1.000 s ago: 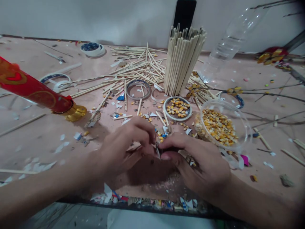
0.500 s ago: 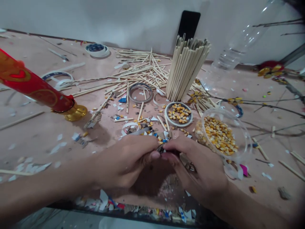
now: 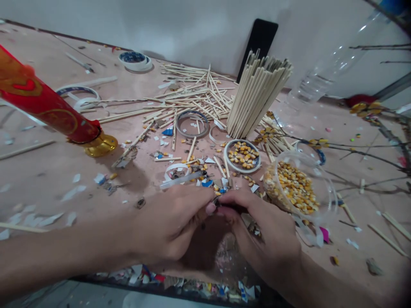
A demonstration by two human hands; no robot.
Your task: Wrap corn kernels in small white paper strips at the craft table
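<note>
My left hand (image 3: pixel 176 222) and my right hand (image 3: pixel 263 226) meet fingertip to fingertip over the front of the table. Between the pinched thumbs and forefingers is a small dark thing, mostly hidden, too small to name. Both hands are closed. Just beyond them lie a whitish translucent stick with a dark tip (image 3: pixel 183 179) and a white tape ring (image 3: pixel 176 171). A tape roll holding corn kernels (image 3: pixel 226 160) sits past my right hand. Beside that hand stands a clear plastic tub (image 3: pixel 332 201) with many yellow corn kernels.
A bundle of thin wooden sticks (image 3: pixel 257 98) stands upright before a black phone (image 3: pixel 258 40) at the wall. Loose sticks (image 3: pixel 192 100) lie behind. A red cylinder with gold base (image 3: pixel 99 143) leans at left; twigs with kernel flowers (image 3: pixel 317 142) reach in from the right. Paper scraps litter the table.
The view has shifted and tilted slightly. My hands keep the same pinch, fingertips together, with little visible movement. More of the translucent stick shows past my left hand.
</note>
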